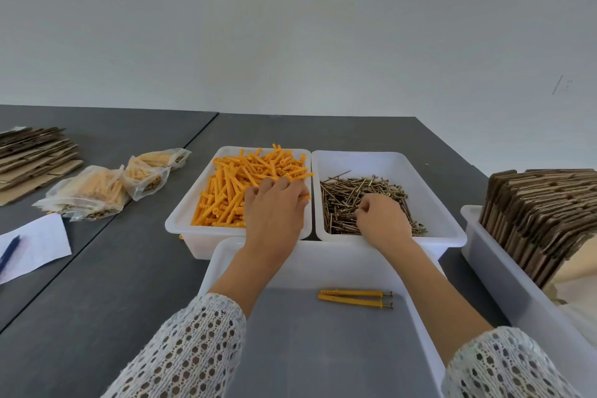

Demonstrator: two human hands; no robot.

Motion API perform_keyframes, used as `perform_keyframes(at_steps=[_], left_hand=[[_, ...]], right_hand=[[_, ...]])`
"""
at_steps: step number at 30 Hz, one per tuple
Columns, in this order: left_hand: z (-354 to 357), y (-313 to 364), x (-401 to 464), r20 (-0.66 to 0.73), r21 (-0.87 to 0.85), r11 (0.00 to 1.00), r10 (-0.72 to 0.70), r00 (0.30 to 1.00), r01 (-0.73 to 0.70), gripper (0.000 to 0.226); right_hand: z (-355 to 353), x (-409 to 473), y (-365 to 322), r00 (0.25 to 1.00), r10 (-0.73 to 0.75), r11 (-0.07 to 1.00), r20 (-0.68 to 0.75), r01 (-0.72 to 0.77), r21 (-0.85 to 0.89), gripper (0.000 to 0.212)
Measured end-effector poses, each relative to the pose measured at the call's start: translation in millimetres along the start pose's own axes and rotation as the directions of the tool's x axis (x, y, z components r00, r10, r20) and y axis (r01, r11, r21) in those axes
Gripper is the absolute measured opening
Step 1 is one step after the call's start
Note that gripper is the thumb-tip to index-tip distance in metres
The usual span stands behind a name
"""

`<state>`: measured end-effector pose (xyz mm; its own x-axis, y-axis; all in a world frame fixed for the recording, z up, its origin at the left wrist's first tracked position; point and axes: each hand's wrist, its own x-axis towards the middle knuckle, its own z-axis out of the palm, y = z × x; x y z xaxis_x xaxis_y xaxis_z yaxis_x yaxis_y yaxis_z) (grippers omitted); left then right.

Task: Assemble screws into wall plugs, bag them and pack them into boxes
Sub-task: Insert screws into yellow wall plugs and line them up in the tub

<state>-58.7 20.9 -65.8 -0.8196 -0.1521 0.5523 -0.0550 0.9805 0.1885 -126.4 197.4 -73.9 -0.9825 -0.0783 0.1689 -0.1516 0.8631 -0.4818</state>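
1. Far left of the plug tub (pixel 181 220), flattened cardboard (pixel 35 155) lies stacked on the grey table (pixel 97 284), with a sheet of paper (pixel 35 245) and a blue pen (pixel 8 254) nearer the person.
2. Between the cardboard and the plug tub lie clear bags (pixel 106 184) filled with orange plugs and screws.
3. The plug tub holds a heap of orange wall plugs (pixel 232 184). The left hand (pixel 274 207) reaches into it palm down, forearm stretched forward, fingers curled into the heap; whether they hold a plug I cannot tell.
4. Just right of the plug tub, touching it, the screw tub (pixel 445 223) holds brass screws (pixel 342 200). The right hand (pixel 382 220) rests on them, knuckles up, fingers curled and pinching at the screws.
5. In front of the plug tub, a third tub (pixel 219 262) holds two finished plugs with screws (pixel 355 298), lying side by side under the right forearm.
6. Far right of the plug tub, a long bin (pixel 504 278) holds folded cardboard boxes (pixel 542 220) standing on edge.
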Motion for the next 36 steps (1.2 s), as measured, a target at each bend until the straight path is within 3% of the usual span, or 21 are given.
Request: perform_keyframes(at_steps=[5, 8, 10, 13, 16, 19, 24, 36], left_hand=[[0.8, 2.2, -2.4, -0.104, -0.056, 0.995, 0.073, 0.992, -0.079, 0.018], [2.8, 2.1, -1.7, -0.149, -0.081, 0.991, 0.094, 0.984, -0.107, 0.013], [3.9, 2.4, -1.1, -0.183, -0.100, 0.987, 0.107, 0.977, -0.126, 0.012], [5.3, 2.9, -0.8, -0.201, -0.125, 0.983, 0.108, 0.974, -0.135, 0.012], [5.9, 3.3, -1.5, -0.209, -0.141, 0.978, 0.119, 0.971, -0.151, 0.013], [5.3, 6.1, -2.1, -0.214, -0.161, 0.972, 0.132, 0.968, -0.169, 0.012], [2.9, 6.3, -2.1, -0.208, -0.181, 0.970, 0.122, 0.970, -0.161, 0.011], [1.6, 13.1, -5.6, -0.143, -0.218, 0.950, 0.195, 0.970, -0.223, 0.013]], right_hand=[[-2.7, 3.1, -0.7, 0.977, 0.074, 0.954, -0.200, -0.011, 0.299, 0.014], [-6.3, 6.6, -2.3, 0.954, 0.204, 0.838, -0.221, -0.054, 0.542, 0.012], [-11.8, 7.8, -1.4, 0.955, 0.287, 0.582, -0.075, -0.112, 0.805, 0.014], [-21.0, 4.9, -3.5, 0.967, 0.158, 0.033, 0.201, -0.209, 0.977, 0.015], [-24.0, 2.5, -7.6, 0.957, 0.051, -0.193, 0.286, -0.271, 0.943, 0.011], [-23.4, 0.8, -10.0, 0.952, -0.009, -0.188, 0.306, -0.302, 0.935, 0.013], [-22.9, -1.7, -13.7, 0.966, -0.073, 0.048, 0.247, -0.244, 0.969, 0.012], [-20.9, -9.4, -25.2, 0.918, -0.267, 0.049, 0.292, -0.289, 0.956, 0.014]])
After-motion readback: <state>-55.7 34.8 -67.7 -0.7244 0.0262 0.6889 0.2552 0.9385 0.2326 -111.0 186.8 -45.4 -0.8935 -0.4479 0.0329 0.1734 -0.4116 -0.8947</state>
